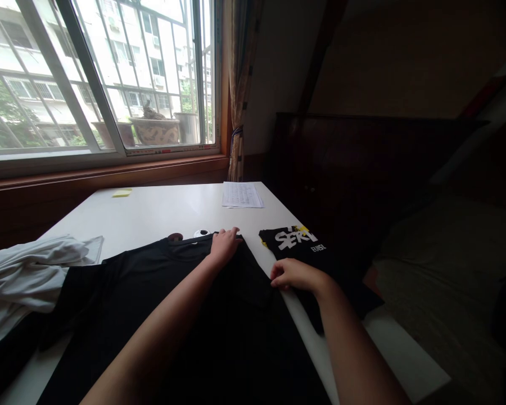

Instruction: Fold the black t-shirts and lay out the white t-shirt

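A black T-shirt (152, 292) lies spread on a white table, its neckline toward the far side. My left hand (225, 245) rests on the shirt's far right shoulder, its fingers stretched out over the cloth. At the outer end of the right sleeve, my right hand (297, 274) is closed with thumb and fingertips pinched on the sleeve's edge. Just beyond that hand lies a folded black garment (316, 256) with white lettering and yellow marks. Dark shade hides much of the shirt's lower part.
A pale grey cloth (21, 275) is heaped at the left. Printed papers (241, 194) and a yellow slip (122, 192) lie on the far part of the white table (172, 205). Two small round objects, a brown one (175, 237) and a black-and-white one (201, 233), sit beside the collar.
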Action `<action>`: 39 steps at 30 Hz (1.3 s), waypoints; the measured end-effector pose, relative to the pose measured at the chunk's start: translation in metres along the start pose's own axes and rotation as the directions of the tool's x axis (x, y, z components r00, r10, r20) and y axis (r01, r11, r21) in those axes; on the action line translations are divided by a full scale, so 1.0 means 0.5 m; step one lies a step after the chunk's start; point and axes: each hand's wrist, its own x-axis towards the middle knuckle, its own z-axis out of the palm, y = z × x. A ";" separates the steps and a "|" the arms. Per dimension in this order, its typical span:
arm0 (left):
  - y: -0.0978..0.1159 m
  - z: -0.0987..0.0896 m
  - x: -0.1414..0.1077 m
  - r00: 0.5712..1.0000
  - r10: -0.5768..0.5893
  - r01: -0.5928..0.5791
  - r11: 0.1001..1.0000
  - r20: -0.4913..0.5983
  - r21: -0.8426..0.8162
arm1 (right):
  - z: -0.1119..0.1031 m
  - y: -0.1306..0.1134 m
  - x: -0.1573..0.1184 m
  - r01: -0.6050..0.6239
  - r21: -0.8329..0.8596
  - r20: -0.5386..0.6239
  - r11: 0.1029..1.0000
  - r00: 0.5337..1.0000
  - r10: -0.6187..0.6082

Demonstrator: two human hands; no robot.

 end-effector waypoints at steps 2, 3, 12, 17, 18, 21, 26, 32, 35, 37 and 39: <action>0.005 0.001 -0.004 0.999 0.036 -0.035 0.999 -0.033 0.041 | 0.000 -0.003 -0.002 -0.005 -0.005 0.018 1.000 1.000 0.005; 0.008 -0.001 -0.005 0.997 0.058 -0.055 0.997 -0.049 0.059 | 0.000 -0.006 -0.004 -0.005 -0.004 0.034 1.000 0.999 0.005; 0.032 -0.004 -0.038 0.876 0.476 -0.480 0.876 0.077 0.053 | 0.000 -0.036 -0.012 0.246 -0.036 -0.109 0.968 0.962 -0.249; -0.002 0.015 -0.052 0.881 0.456 -0.465 0.884 0.127 0.055 | 0.016 -0.035 0.004 0.160 -0.115 -0.049 0.980 0.985 -0.167; -0.010 0.016 -0.051 0.894 0.428 -0.439 0.896 0.134 0.063 | 0.018 -0.035 0.005 0.142 -0.131 -0.028 0.981 0.989 -0.147; -0.032 0.014 -0.038 0.930 0.337 -0.352 0.932 0.147 0.090 | 0.019 -0.037 0.003 0.092 -0.162 0.036 0.982 0.996 -0.087; -0.044 0.013 -0.019 0.957 0.262 -0.276 0.955 0.125 0.110 | 0.012 -0.040 -0.005 0.068 -0.168 0.128 0.983 0.991 -0.047; -0.025 -0.001 -0.028 0.944 0.328 -0.330 0.939 0.033 0.099 | 0.007 -0.043 -0.009 0.064 -0.143 0.148 0.988 0.988 -0.042; -0.007 -0.012 -0.050 0.891 0.451 -0.454 0.889 0.053 0.066 | 0.008 -0.049 -0.012 0.067 -0.157 0.139 0.985 0.989 -0.045; 0.002 -0.011 -0.067 0.865 0.496 -0.499 0.865 0.073 0.044 | 0.008 -0.052 -0.014 0.062 -0.162 0.139 0.985 0.989 -0.040; 0.004 -0.005 -0.079 0.868 0.491 -0.495 0.868 0.076 0.036 | 0.009 -0.054 -0.014 0.053 -0.166 0.139 0.985 0.990 -0.030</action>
